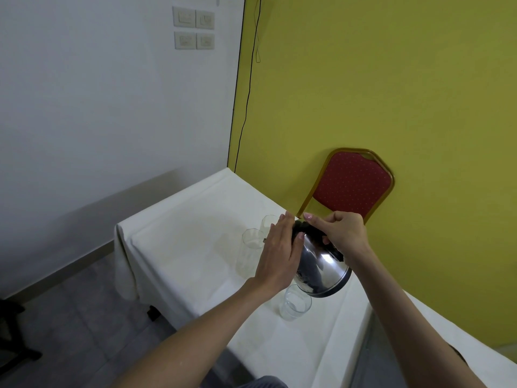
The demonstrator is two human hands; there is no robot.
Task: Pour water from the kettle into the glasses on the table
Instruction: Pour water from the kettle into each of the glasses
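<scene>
Right hand (pixel 345 233) fingers clamped on tilted kettle (pixel 321 270) handle, left hand (pixel 279 253) fingers flat against its lid

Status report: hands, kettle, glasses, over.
Right hand grips kettle handle; left hand flat on lid side. Kettle tilted toward tall glass. Short glass under kettle base. Nothing blocking.

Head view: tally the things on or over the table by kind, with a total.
Glasses: 3, a tall one, one behind it, a short one nearest
Kettles: 1, steel kettle, tilted, right hand on its handle, left hand against its lid end
Chairs: 1, red chair
Total: 5
</scene>
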